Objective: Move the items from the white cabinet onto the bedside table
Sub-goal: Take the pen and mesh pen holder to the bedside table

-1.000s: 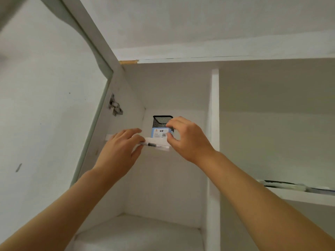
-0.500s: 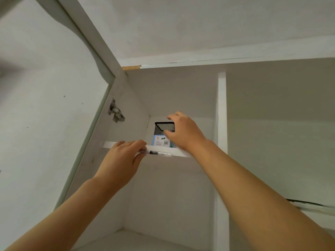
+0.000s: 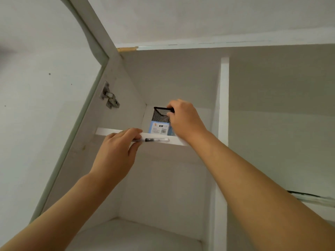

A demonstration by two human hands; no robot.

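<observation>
- Your right hand (image 3: 184, 120) reaches over the front edge of the upper shelf (image 3: 108, 131) in the white cabinet (image 3: 224, 98); its fingers curl on the top rim of the black mesh pen holder (image 3: 160, 115), gripping it.
- Pen holder stands upright on that shelf, in the left compartment, near the back wall. A blue label (image 3: 159, 128) covers its lower front; its base is hidden behind the shelf edge.
- Your left hand (image 3: 117, 151) sits at the shelf's front edge, thumb and fingers pinching one end of a pen (image 3: 155, 140); the pen lies along the edge, pointing right toward your right wrist.
- Both hands are close together at the same shelf edge, the pen's free end just beside the right wrist.
- Vertical divider (image 3: 224, 160) is just right of your right forearm, tight on that side.
- Open door (image 3: 45, 105) swings out left, hinge (image 3: 109, 97) above the left hand; the side panel is near that hand.
- Open room below the shelf: the lower compartment is deep, its floor (image 3: 126, 236) well below both hands.
- Right compartment holds a lower shelf (image 3: 311, 198) with a dark strip on it; can't tell what it is.
</observation>
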